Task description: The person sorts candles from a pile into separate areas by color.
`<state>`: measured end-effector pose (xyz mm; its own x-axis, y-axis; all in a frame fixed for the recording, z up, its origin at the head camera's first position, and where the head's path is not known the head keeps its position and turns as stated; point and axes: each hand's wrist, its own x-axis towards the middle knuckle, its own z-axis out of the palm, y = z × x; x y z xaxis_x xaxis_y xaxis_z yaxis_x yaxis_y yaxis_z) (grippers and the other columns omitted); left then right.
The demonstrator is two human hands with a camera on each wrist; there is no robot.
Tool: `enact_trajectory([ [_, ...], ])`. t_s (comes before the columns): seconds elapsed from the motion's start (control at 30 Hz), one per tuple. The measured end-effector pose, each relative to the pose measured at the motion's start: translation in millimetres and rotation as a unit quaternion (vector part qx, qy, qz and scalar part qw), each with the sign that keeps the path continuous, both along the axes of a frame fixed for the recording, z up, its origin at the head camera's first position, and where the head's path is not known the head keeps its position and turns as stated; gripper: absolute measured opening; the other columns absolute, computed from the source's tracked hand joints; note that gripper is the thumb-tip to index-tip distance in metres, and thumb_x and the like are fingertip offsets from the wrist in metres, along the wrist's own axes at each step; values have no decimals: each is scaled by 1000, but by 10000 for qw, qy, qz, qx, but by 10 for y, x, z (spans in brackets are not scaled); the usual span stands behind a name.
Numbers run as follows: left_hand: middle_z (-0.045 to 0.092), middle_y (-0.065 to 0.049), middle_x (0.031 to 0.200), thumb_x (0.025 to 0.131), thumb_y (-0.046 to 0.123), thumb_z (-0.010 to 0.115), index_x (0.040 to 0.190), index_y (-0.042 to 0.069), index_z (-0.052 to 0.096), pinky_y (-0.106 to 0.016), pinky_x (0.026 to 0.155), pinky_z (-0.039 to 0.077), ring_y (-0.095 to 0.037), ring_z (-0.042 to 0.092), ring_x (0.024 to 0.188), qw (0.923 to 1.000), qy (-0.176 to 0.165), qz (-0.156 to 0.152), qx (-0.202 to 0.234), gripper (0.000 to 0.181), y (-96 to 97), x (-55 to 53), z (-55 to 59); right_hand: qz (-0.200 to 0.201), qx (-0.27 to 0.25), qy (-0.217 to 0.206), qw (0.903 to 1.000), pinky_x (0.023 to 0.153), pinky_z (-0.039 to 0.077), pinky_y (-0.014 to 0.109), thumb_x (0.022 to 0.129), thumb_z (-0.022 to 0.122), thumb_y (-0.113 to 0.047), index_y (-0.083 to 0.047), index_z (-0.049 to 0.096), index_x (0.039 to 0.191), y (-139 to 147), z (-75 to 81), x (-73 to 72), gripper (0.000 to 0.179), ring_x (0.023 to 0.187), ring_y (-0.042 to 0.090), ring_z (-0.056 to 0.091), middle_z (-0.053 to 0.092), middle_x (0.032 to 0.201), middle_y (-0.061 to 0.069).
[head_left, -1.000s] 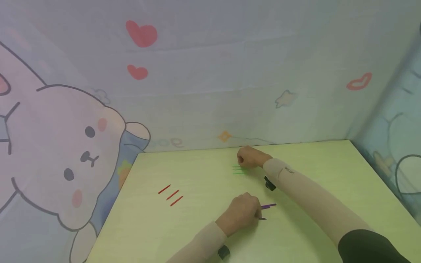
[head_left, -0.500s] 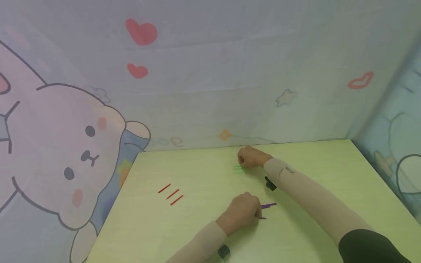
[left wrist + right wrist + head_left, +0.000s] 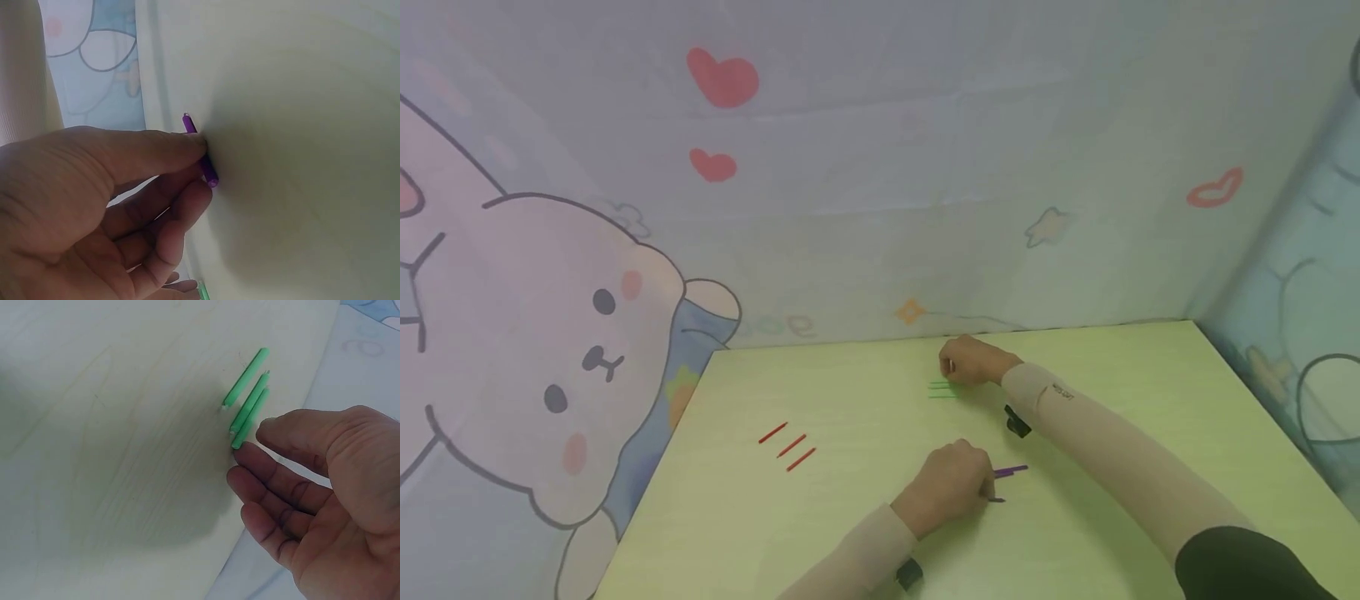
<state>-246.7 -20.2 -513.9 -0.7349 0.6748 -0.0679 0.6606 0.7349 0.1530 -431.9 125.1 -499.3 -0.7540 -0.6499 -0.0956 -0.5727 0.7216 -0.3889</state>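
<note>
In the left wrist view my left hand (image 3: pixel 125 181) pinches a slim purple candle (image 3: pixel 208 167) between thumb and fingers, just above the table. Two more purple candles (image 3: pixel 1011 471) lie beyond that hand in the head view. At the far side my right hand (image 3: pixel 319 481) is beside three green candles (image 3: pixel 245 378), thumb and index finger parted near the end of the closest one. Nothing is visibly gripped there; the index fingertip appears to touch or nearly touch that candle's end. Pale nubs show at some of the green candles' ends.
Three red candles (image 3: pixel 792 446) lie slanted in a loose row on the left of the pale yellow-green table (image 3: pixel 715 525). A printed cloth (image 3: pixel 850 167) with a rabbit and hearts hangs along the table's back edge. A dark wrist camera (image 3: pixel 1017 422) sits under the right forearm.
</note>
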Motion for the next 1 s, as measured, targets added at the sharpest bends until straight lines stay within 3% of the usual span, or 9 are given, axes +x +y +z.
enact_trajectory([
  [0.1,81,15,85,89,16,94,89,28,91,-20,67,60,-5,74,82,9999,73,-23,-65,12,5,-19,4,-2,88,54,9999,108,58,51,108,64,-5,-5,80,118,20,47,41,19,117,32,73,78,124,10],
  [0.27,81,14,86,92,17,93,91,28,91,-20,66,59,-6,73,82,9999,109,-73,-94,11,10,-38,14,11,-43,244,9997,105,59,52,108,65,-5,-2,78,121,175,133,197,19,107,28,73,78,120,10],
  [0.43,84,12,94,94,16,91,94,28,91,-19,71,61,-8,77,89,9999,124,-40,-62,12,4,-42,11,24,-368,301,9989,90,62,42,106,67,-2,0,78,120,428,189,418,18,94,18,70,77,109,6],
  [0.6,85,11,95,93,15,91,95,27,91,-17,73,61,-8,78,90,9999,137,-29,-21,12,-8,-61,-12,21,-618,230,9978,82,59,35,104,68,1,-1,79,115,686,254,729,15,84,10,62,74,100,0],
  [0.8,85,9,96,92,12,90,95,26,91,-17,74,61,-9,79,93,10000,84,47,20,14,-64,-94,-46,156,-757,26,9970,77,55,29,99,73,3,-6,78,103,839,210,1079,11,83,7,59,71,94,-5],
  [1.0,85,8,96,93,11,90,94,24,91,-17,71,61,-10,79,90,9998,97,37,146,13,-120,-142,-32,219,-769,-155,9967,77,52,29,90,79,3,-9,76,98,796,76,1244,15,84,8,56,67,92,-5],
])
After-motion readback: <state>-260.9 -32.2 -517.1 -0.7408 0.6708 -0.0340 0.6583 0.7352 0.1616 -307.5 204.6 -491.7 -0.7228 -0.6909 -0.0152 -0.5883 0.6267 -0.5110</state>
